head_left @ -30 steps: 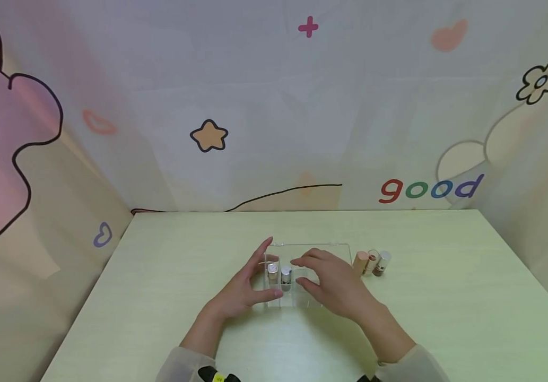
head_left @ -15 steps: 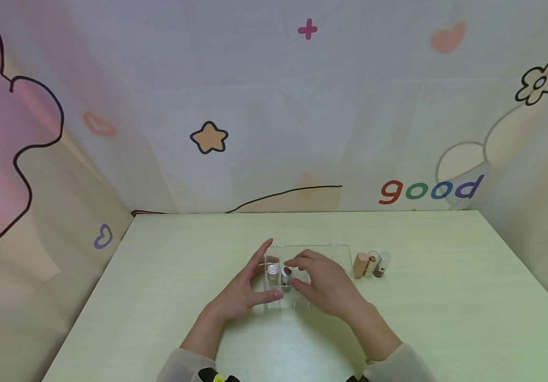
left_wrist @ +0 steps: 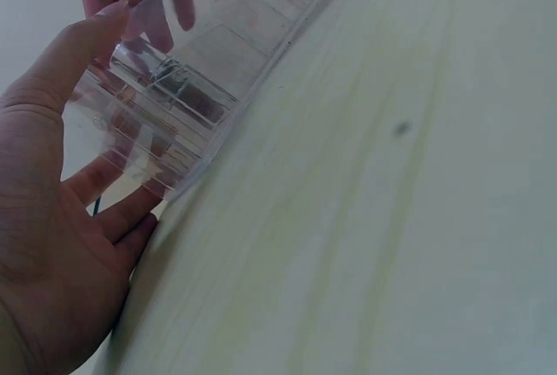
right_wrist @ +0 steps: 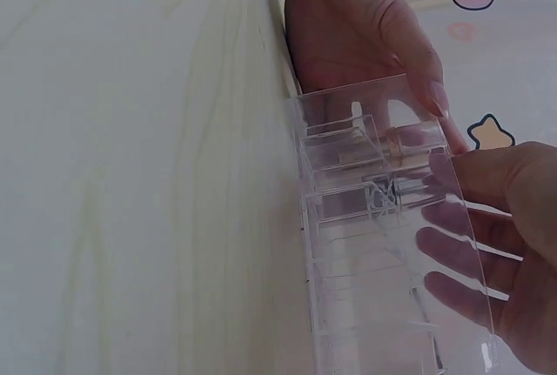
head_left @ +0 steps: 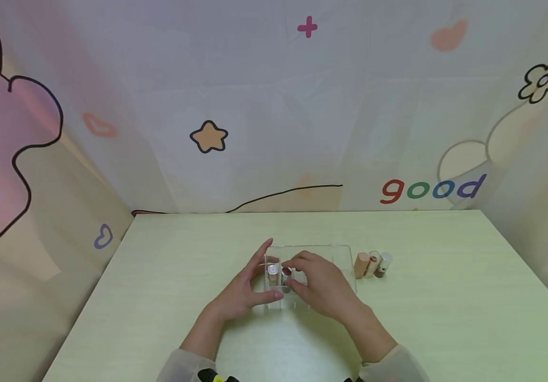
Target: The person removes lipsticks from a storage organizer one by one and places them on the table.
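Note:
A clear compartment box (left_wrist: 235, 49) stands on the table. My left hand (head_left: 241, 291) holds its left end, thumb at the front and fingers round the back. In the leftmost compartment stands a silver-topped lipstick (head_left: 272, 272). Beside it, in the neighbouring compartment, is a second lipstick (head_left: 286, 274) with a silvery case and a dark-looking top. My right hand (head_left: 327, 285) reaches over the box and pinches the upper part of this second lipstick between thumb and fingers. The right wrist view shows both lipsticks through the clear wall, partly blurred by reflections.
Close to the box's right side stand a peach-coloured lipstick (head_left: 361, 265), a clear-capped one with a reddish part (head_left: 372, 263) and a silver-and-brown one (head_left: 383, 265). A printed cloth (head_left: 264, 90) hangs behind the pale table (head_left: 183, 249).
My right hand has moved left, and its thumb and fingers have closed in on the second lipstick. The left hand has stayed on the box.

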Demonstrator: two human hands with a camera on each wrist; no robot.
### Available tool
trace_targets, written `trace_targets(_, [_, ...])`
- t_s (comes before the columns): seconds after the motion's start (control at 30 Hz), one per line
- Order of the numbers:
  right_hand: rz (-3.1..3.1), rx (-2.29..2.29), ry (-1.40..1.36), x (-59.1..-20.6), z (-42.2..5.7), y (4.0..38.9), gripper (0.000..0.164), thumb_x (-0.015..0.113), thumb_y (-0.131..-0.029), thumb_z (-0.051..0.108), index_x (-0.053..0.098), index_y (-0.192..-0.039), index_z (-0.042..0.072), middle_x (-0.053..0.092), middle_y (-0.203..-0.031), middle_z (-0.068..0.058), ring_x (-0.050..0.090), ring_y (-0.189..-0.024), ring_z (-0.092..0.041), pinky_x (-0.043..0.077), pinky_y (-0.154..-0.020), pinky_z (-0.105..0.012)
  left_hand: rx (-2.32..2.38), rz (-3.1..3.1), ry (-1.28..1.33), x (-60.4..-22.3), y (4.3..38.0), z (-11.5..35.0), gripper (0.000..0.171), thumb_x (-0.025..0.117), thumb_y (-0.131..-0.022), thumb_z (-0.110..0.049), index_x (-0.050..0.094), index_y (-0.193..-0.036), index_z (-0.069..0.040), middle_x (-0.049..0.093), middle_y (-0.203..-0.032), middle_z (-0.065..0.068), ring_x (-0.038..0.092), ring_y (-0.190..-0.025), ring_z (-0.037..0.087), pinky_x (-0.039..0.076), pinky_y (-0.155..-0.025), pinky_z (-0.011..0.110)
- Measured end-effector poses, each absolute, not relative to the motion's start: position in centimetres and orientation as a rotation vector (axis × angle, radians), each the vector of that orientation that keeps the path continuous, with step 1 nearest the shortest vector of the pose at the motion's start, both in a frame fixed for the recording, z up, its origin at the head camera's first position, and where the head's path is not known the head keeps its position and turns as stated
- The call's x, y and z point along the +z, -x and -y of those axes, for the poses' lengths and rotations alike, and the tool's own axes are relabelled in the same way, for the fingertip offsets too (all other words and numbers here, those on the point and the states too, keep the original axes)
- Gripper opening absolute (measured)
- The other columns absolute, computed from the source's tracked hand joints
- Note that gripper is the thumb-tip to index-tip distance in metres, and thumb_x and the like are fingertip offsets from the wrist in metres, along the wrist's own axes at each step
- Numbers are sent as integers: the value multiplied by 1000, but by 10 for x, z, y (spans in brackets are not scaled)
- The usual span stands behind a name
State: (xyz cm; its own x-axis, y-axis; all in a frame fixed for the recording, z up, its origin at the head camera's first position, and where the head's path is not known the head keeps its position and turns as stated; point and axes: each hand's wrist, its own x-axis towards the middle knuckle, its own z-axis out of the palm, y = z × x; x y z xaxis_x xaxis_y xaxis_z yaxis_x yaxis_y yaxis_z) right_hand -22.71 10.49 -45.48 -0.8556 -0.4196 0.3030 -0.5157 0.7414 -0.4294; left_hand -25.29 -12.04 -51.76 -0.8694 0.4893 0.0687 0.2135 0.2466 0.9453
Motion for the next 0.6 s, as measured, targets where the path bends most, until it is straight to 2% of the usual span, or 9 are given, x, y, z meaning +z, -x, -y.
trace_targets(0.2, [2753, 759, -758, -455, -102, 228, 27, 82, -90, 20, 78, -117, 15, 74, -110, 4, 70, -106, -17, 58, -91, -40, 1673, -2288, -640, -516, 252, 122, 108, 87, -85, -28, 14, -159, -59, 50, -152, -8, 44, -148, 19, 21, -124, 61])
trace_targets(0.6, [2713, 707, -728, -458, -101, 227, 23, 85, -86, 20, 80, -108, 17, 72, -103, 9, 69, -98, -14, 59, -85, -36, 1666, -2283, -664, -517, 252, 120, 107, 86, -87, -29, 13, -159, -58, 49, -151, -10, 44, -148, 22, 23, -122, 63])
